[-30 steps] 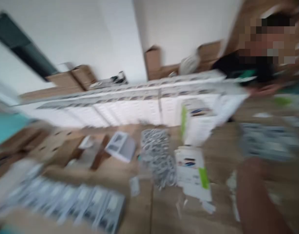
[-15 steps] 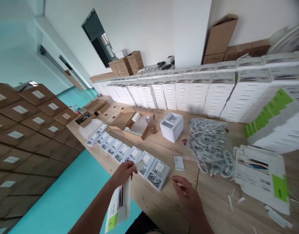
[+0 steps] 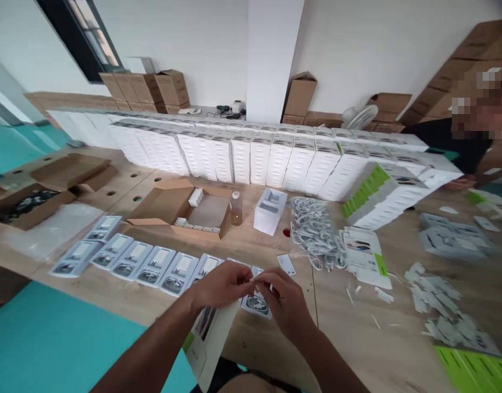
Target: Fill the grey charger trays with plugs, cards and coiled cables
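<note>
My left hand (image 3: 228, 284) is closed on a flat printed carton (image 3: 216, 333), white with a green patch, which hangs tilted below it at the table's front edge. At the carton's upper end my right hand (image 3: 286, 303) pinches, its fingertips meeting those of the left; the exact spot is partly hidden. Beneath and beyond both hands runs a row of grey-white trays (image 3: 155, 265), each holding a coiled cable and a white block. A small white printed card (image 3: 286, 264) lies just past my right hand.
Behind stand stacked white boxes (image 3: 261, 158). Nearer are a white tray stack (image 3: 269, 212), a bottle (image 3: 236, 208), an open cardboard box (image 3: 202, 234) and bundled grey cables (image 3: 316, 229). Flat cartons (image 3: 363, 254) and paper scraps (image 3: 435, 295) lie right. Another person (image 3: 472, 142) is at far right.
My right hand has moved from over the bare table to meet my left at the carton's upper end and now pinches there. The view has swung right, bringing another person into sight.
</note>
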